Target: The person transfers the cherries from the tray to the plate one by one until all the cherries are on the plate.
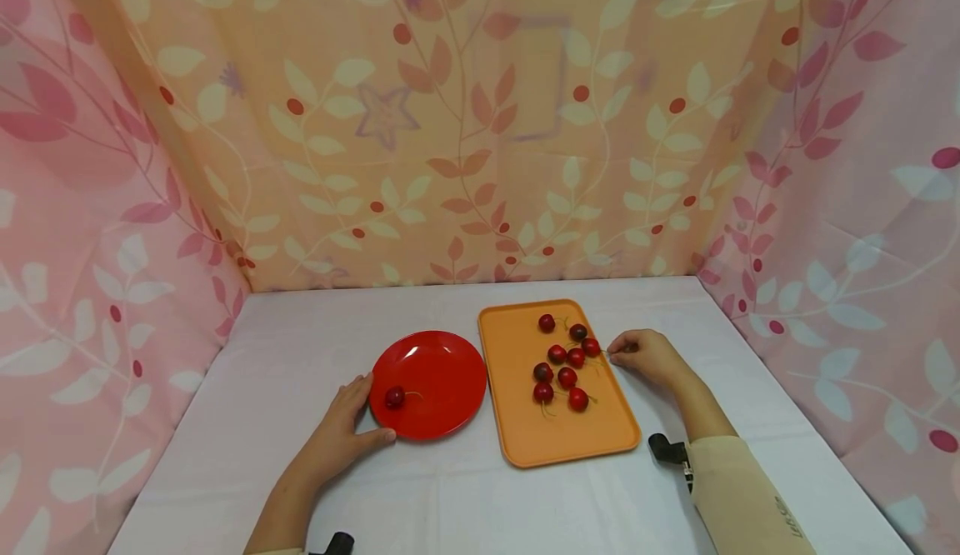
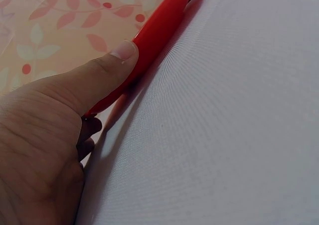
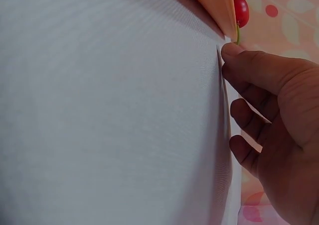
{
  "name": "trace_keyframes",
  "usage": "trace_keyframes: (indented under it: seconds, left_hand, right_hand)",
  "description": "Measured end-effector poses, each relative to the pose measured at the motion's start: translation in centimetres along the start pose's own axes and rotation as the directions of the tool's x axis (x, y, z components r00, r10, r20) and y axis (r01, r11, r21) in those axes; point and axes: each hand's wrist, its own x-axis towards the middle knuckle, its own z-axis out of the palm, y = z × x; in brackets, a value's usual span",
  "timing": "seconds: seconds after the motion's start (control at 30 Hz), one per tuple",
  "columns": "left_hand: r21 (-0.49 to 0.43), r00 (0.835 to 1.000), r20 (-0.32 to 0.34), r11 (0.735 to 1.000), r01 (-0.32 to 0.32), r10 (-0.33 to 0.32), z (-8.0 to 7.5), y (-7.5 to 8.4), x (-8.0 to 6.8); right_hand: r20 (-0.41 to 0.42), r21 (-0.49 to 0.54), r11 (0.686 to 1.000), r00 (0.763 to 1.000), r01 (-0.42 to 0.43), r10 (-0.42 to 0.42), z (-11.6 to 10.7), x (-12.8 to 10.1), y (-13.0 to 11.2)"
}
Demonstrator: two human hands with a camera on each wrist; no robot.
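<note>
A red plate [image 1: 442,372] lies on the left with one dark cherry [image 1: 394,397] on it. My left hand [image 1: 341,434] holds the plate's left rim, fingers along the side and thumb [image 2: 117,60] against the near edge. To the right, an orange tray [image 1: 517,438] carries several red cherries [image 1: 567,377] with green stems. At the tray's right edge, my right hand [image 1: 647,355] pinches the stem of a cherry [image 1: 591,347] between thumb and forefinger. That cherry [image 3: 241,11] shows beyond the tray's edge in the right wrist view, its stem running down to the thumb tip.
A white cloth [image 1: 420,488] covers the table. Patterned curtains [image 1: 465,122] enclose the back and both sides. The plate and the tray stand side by side, almost touching. A black device [image 1: 667,448] sits at the right wrist.
</note>
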Motion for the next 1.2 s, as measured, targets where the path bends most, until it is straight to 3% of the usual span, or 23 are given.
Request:
trace_keyframes:
  seconds: [0.43, 0.67, 1.2]
  left_hand:
    - [0.007, 1.0, -0.006, 1.0, -0.005, 0.005, 0.0, -0.1, -0.1]
    - [-0.002, 1.0, 0.001, 1.0, 0.01, -0.01, 0.0, -0.1, 0.0]
    - [-0.002, 1.0, 0.004, 1.0, 0.005, -0.005, 0.0, 0.1, 0.0]
  right_hand:
    - [-0.046, -0.026, 1.0, 0.999, 0.002, -0.004, -0.9, -0.3, -0.7]
    - [-0.108, -0.054, 0.998, 0.993, 0.042, -0.048, -1.8, -0.1, -1.6]
    - [-0.224, -0.028, 0.995, 0.969, 0.098, -0.102, -1.1, -0.6, -7.0]
